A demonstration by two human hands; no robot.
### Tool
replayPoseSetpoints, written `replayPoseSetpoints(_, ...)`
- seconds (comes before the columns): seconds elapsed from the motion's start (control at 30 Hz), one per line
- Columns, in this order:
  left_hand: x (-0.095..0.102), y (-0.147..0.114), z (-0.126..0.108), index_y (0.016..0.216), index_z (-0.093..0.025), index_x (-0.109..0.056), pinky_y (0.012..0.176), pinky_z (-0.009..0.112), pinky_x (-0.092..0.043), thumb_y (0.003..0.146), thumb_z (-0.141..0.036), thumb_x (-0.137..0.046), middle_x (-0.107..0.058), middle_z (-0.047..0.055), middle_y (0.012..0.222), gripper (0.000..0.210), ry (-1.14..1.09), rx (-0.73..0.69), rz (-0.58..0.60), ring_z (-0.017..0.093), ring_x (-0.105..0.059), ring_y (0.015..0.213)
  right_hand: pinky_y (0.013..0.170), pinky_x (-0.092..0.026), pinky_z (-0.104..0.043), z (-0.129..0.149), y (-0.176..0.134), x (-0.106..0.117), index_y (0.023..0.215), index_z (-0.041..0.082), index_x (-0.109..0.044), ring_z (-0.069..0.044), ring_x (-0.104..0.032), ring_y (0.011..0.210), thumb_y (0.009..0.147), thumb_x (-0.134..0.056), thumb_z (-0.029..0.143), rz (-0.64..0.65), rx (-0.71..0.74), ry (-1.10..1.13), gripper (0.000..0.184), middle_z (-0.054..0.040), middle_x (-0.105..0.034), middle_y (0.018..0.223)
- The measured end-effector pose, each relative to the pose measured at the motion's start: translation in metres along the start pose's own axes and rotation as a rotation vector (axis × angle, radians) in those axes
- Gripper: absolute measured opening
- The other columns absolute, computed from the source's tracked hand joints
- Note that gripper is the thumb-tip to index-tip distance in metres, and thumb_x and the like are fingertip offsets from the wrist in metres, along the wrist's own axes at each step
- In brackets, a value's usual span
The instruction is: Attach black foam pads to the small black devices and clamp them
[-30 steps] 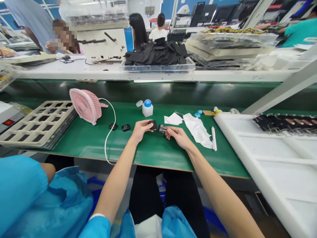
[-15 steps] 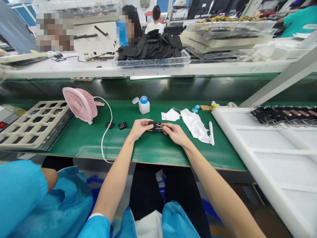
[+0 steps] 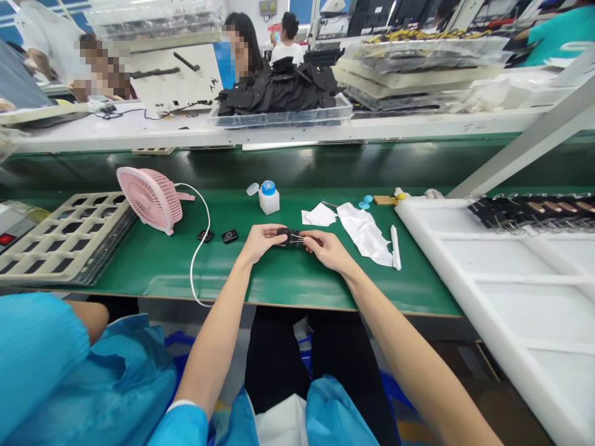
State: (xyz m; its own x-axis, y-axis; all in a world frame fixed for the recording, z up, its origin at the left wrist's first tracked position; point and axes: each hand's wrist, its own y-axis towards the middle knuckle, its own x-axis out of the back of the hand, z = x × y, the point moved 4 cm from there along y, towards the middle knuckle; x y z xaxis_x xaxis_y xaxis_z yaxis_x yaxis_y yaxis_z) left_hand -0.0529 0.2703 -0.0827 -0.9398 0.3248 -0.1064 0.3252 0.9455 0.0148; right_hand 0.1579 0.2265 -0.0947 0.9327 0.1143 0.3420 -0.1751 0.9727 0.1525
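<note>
**Small black device and binder clip pinched between both hands**

Head view: the left hand (image 3: 260, 240) and right hand (image 3: 325, 248) meet over the middle of the green table (image 3: 279, 279), a little back from its near edge. The left fingers are closed on a small black device (image 3: 284, 235), and the right fingers are closed on a black binder clip (image 3: 297, 238) by its wire handles, pressed against the device. How far the clip bites cannot be told.

The device looks light, stiff and smooth-shelled, so likely slippery; holding it by its side edges seems safest. The clip is springy steel and best held at its handles.

Two similar black devices (image 3: 218, 235) lie left of the hands, beside the cable of a pink fan (image 3: 149, 198). A solvent bottle (image 3: 268, 198) and white cloth (image 3: 365, 232) sit towards the far edge, with a compartment tray (image 3: 60, 238) at the left end.
</note>
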Motion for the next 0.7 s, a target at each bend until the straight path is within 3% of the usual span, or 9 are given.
replayPoseSetpoints(0.7,-0.0013,0.0007,0.0015,0.100,-0.011,-0.082,0.078,0.039,-0.066,0.056,-0.036,-0.099,-0.081,0.011,0.091,0.053,-0.034,0.012,-0.001,0.024,-0.076,0.081,0.075,-0.053,-0.035,-0.0020,0.0008,-0.0023,0.121,0.014,-0.073,-0.021,-0.065,0.078,0.093,-0.063,0.054,0.032,-0.043,0.092,0.050,-0.0077,-0.072,0.091)
